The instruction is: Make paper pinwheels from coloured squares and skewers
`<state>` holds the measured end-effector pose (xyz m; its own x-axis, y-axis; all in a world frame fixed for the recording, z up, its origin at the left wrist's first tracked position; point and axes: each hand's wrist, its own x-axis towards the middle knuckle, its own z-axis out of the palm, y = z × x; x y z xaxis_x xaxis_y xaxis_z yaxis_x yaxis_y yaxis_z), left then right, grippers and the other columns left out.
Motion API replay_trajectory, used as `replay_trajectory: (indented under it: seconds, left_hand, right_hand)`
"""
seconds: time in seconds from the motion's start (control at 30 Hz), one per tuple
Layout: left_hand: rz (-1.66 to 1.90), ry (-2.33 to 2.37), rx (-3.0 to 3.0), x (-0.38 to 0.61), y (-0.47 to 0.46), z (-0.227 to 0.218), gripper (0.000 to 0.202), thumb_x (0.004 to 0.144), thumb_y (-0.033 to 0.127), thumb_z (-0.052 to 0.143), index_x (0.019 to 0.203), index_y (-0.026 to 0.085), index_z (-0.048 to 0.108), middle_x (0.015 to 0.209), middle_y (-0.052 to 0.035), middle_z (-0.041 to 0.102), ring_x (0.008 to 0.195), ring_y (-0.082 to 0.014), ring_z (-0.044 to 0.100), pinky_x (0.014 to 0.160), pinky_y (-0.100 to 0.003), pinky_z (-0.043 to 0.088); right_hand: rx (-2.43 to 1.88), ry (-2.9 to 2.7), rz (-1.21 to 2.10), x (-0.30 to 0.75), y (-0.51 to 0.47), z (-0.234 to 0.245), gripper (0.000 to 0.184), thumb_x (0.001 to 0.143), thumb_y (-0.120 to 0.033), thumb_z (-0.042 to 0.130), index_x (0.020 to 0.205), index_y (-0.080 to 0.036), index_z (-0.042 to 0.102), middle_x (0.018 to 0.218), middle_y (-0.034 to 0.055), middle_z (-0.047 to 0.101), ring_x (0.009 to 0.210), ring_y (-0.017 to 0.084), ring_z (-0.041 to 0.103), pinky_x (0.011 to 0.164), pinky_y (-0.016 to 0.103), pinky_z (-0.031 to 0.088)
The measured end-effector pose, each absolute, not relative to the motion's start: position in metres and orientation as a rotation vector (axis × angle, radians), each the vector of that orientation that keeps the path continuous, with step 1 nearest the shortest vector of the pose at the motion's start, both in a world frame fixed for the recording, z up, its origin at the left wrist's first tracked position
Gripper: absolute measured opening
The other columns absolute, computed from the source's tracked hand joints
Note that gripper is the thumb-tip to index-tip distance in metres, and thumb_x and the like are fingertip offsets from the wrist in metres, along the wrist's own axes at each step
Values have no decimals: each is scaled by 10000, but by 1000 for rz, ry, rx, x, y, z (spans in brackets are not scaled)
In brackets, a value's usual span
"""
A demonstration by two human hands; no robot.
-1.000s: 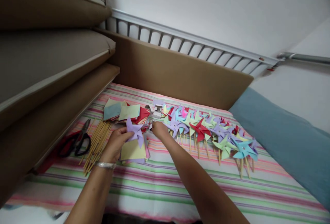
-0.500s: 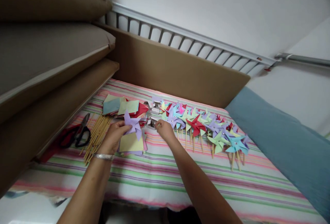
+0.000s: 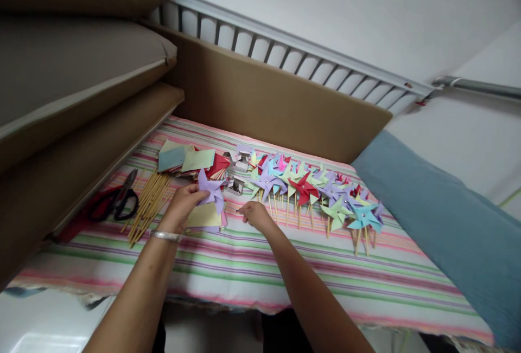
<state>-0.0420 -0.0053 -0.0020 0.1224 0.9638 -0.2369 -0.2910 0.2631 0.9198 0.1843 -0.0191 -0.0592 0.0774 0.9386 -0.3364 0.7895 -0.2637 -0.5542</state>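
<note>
My left hand (image 3: 184, 204) pinches a lilac paper pinwheel (image 3: 211, 187) by one side, holding it above a stack of paper squares (image 3: 202, 217), yellow on top. To the right of it, my right hand (image 3: 255, 215) is closed, thumb against fingers, on a small pin (image 3: 239, 211) whose tip points left. Just beyond that hand stands a small open box (image 3: 236, 185) with small dark metal pieces inside. Finished pinwheels on sticks (image 3: 303, 187) in several colours lie in a long row on the right.
Wooden sticks (image 3: 150, 201) lie in a bundle left of my left hand, beside black-handled scissors (image 3: 116, 201). More coloured paper (image 3: 198, 160) and another small box (image 3: 243, 159) sit farther back. Stacked cushions (image 3: 81, 71) rise on the left, and a brown board (image 3: 264, 98) borders the striped cloth (image 3: 244, 266).
My right hand has drawn back from the small open box toward me, and a pin now shows at its fingertips. The left hand still holds the lilac pinwheel, now slightly turned.
</note>
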Motion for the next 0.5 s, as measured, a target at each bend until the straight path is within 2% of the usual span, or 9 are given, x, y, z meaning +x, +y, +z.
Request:
replay_trajectory:
  seconds: [0.13, 0.23, 0.33, 0.43, 0.5]
  left_hand:
    - [1062, 1001, 830, -38, -1, -4, 287, 511, 250, 724, 764, 125, 676, 656, -24, 673, 535, -150, 574, 553, -256, 408]
    - [1054, 997, 853, -36, 1, -6, 264, 524, 244, 718, 754, 122, 674, 642, -21, 666, 531, -138, 569, 551, -247, 407]
    - [1051, 992, 848, -36, 2, -5, 259, 529, 239, 713, 758, 124, 673, 627, -16, 659, 522, -135, 566, 541, -244, 406]
    - [1053, 1011, 821, -38, 2, -5, 253, 523, 241, 711, 744, 124, 669, 603, -13, 652, 492, -137, 557, 514, -247, 401]
    - [1052, 1020, 813, -39, 1, -5, 251, 518, 237, 712, 738, 124, 669, 595, -13, 651, 484, -139, 554, 508, -248, 398]
  right_hand:
    - [-2135, -1738, 911, 187, -24, -59, 282, 864, -382, 489, 820, -128, 606, 649, -17, 620, 514, 82, 549, 519, 229, 450]
    - [-2145, -1756, 820, 188, -27, -55, 201, 816, -326, 544, 765, -159, 642, 597, -15, 642, 513, 91, 560, 509, 207, 404]
    - [-2119, -1791, 653, 186, -33, -51, 134, 791, -273, 549, 826, -204, 658, 712, -2, 683, 634, 123, 600, 571, 217, 404]
    - [-2052, -1832, 486, 183, -45, -48, 191, 824, -231, 487, 925, -227, 649, 909, 15, 678, 804, 143, 605, 695, 232, 417]
    - [-2006, -1871, 418, 181, -56, -48, 217, 841, -212, 460, 929, -231, 657, 968, 21, 659, 877, 148, 589, 758, 233, 410]
